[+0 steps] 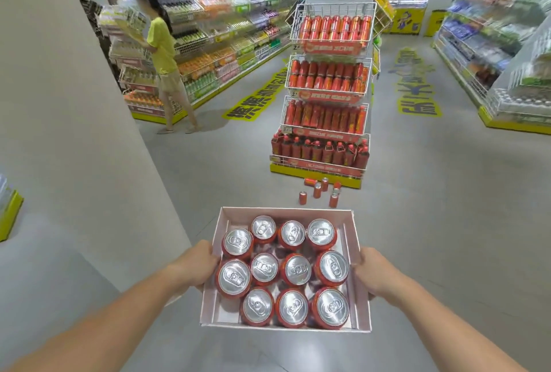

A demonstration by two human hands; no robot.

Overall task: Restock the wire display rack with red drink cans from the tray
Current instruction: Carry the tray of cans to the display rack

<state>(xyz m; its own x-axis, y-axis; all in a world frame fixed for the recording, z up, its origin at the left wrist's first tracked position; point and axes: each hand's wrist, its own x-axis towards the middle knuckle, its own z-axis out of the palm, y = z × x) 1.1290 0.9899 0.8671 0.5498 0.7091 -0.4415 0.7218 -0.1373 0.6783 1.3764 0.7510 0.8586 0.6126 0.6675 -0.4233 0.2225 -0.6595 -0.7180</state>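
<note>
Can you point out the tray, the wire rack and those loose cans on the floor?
tray (357,282), head view: right inner wall.
wire rack (334,9), head view: top basket's wire front.
loose cans (317,190), head view: one upright can's side.

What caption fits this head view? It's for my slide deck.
Both hands, left and right, carry a tray of red cans toward the wire rack.

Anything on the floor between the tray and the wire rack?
Yes. A cluster of loose red cans sits on the floor right at the foot of the wire rack, one lying on its side. Otherwise the floor between the tray, held by the left hand and right hand, and the rack looks clear.
</note>
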